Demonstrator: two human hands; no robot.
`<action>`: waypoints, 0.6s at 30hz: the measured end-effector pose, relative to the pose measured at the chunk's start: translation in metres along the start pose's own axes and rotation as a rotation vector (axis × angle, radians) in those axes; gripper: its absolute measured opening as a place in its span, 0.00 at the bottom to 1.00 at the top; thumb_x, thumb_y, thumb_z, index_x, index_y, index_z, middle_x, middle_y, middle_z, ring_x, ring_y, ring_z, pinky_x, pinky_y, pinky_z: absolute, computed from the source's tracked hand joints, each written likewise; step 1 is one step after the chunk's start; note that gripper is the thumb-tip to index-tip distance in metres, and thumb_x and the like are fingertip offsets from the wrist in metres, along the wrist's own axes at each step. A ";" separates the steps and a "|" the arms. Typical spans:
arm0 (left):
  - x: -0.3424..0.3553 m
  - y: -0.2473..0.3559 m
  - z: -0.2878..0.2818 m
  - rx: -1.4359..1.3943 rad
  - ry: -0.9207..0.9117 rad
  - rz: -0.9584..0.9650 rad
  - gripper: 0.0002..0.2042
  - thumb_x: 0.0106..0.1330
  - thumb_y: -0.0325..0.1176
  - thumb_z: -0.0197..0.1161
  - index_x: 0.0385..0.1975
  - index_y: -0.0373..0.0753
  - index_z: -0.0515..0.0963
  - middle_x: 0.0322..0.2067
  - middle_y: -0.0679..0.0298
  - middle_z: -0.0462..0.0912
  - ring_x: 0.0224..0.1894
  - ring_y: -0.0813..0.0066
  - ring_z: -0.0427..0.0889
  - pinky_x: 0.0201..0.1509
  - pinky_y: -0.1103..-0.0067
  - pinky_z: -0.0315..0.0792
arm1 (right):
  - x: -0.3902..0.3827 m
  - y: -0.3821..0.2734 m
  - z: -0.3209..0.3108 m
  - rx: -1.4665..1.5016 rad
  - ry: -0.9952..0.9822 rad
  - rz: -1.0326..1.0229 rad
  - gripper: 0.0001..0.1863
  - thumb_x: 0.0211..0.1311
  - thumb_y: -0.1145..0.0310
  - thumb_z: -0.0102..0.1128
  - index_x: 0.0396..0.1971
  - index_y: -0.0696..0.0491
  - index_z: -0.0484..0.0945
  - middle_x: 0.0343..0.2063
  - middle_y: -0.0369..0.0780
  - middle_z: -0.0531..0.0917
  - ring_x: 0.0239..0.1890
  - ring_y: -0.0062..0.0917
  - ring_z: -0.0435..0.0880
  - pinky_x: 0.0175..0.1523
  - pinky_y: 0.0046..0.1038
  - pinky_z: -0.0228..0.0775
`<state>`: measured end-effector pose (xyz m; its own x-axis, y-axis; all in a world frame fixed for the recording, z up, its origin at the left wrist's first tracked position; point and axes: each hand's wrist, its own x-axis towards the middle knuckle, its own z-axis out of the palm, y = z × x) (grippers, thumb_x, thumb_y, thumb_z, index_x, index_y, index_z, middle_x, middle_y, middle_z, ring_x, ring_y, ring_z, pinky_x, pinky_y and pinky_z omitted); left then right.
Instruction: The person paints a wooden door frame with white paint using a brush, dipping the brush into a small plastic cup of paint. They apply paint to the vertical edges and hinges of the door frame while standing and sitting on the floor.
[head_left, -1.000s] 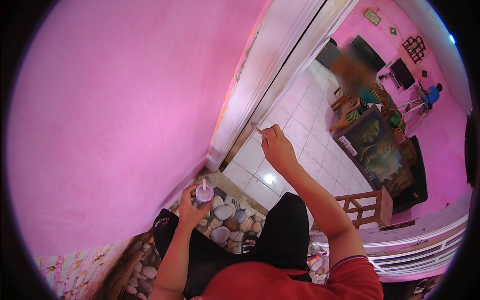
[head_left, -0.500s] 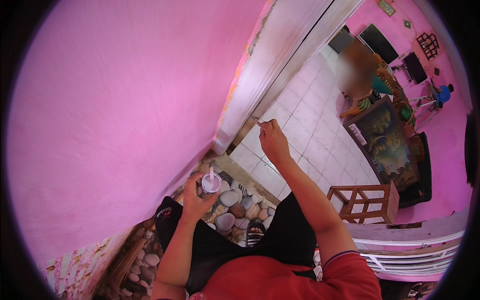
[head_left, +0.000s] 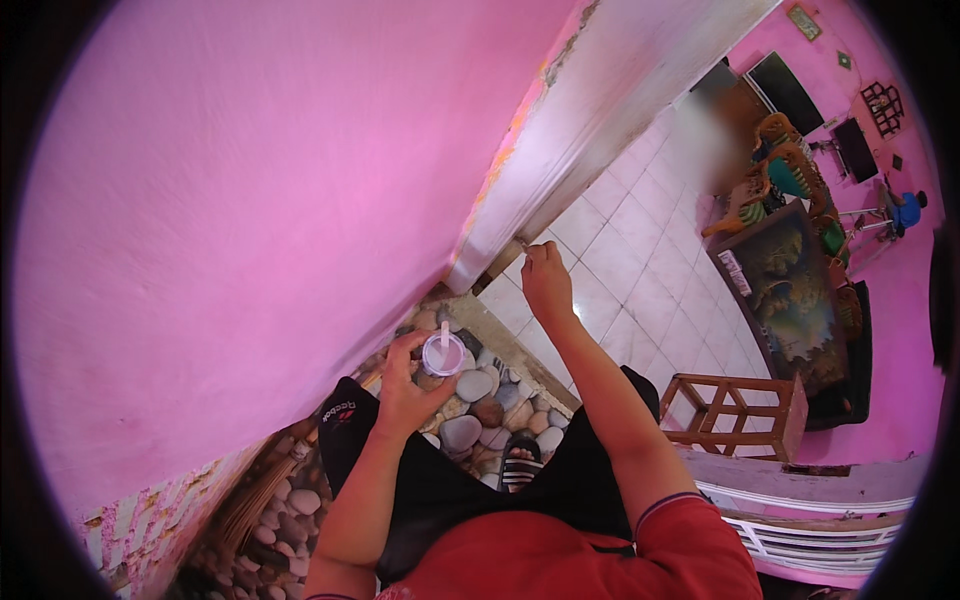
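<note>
My left hand is wrapped round a small round plastic cup above the pebbles. The cup is seen from above, with pale, whitish contents and a light flat stick standing in it against the far side. My right hand reaches forward, its fingers pinching a small thin tool too small to tell in kind. The tool's tip is at the lower part of the white door frame, close to where the frame meets the tiled floor. Whether the tip touches the frame I cannot tell.
A pink wall rises close on my left. Large pebbles lie below, beside a concrete sill and white floor tiles. To the right stand a brown wooden frame and a large painting.
The view has shifted slightly, so the doorway and room sit further right. Both hands keep their grips. The right hand stays by the foot of the door frame.
</note>
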<state>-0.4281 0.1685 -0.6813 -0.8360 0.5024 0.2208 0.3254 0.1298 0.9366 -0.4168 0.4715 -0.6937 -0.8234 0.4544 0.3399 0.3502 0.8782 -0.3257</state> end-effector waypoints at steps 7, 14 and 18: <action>-0.007 0.000 -0.006 0.026 0.023 0.017 0.34 0.49 0.29 0.81 0.57 0.36 0.70 0.54 0.55 0.79 0.55 0.65 0.80 0.61 0.70 0.73 | -0.012 0.004 0.030 -0.008 0.024 -0.014 0.08 0.66 0.75 0.57 0.43 0.57 0.77 0.40 0.47 0.77 0.40 0.46 0.81 0.43 0.44 0.79; -0.011 0.014 -0.008 0.041 0.012 0.012 0.34 0.49 0.29 0.80 0.57 0.36 0.69 0.54 0.54 0.79 0.55 0.62 0.80 0.62 0.69 0.72 | -0.036 0.035 0.087 -0.015 -0.052 -0.014 0.08 0.67 0.75 0.55 0.44 0.59 0.76 0.40 0.48 0.75 0.41 0.46 0.81 0.44 0.42 0.80; -0.016 0.018 -0.013 0.020 -0.007 -0.016 0.34 0.48 0.28 0.80 0.57 0.38 0.70 0.54 0.53 0.78 0.56 0.59 0.79 0.60 0.68 0.74 | -0.045 0.039 0.118 0.029 -0.064 0.047 0.08 0.68 0.75 0.55 0.45 0.59 0.76 0.41 0.48 0.76 0.42 0.46 0.81 0.45 0.43 0.79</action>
<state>-0.4146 0.1520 -0.6646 -0.8378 0.5064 0.2041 0.3212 0.1548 0.9343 -0.4186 0.4683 -0.8255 -0.8338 0.4833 0.2667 0.3763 0.8512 -0.3659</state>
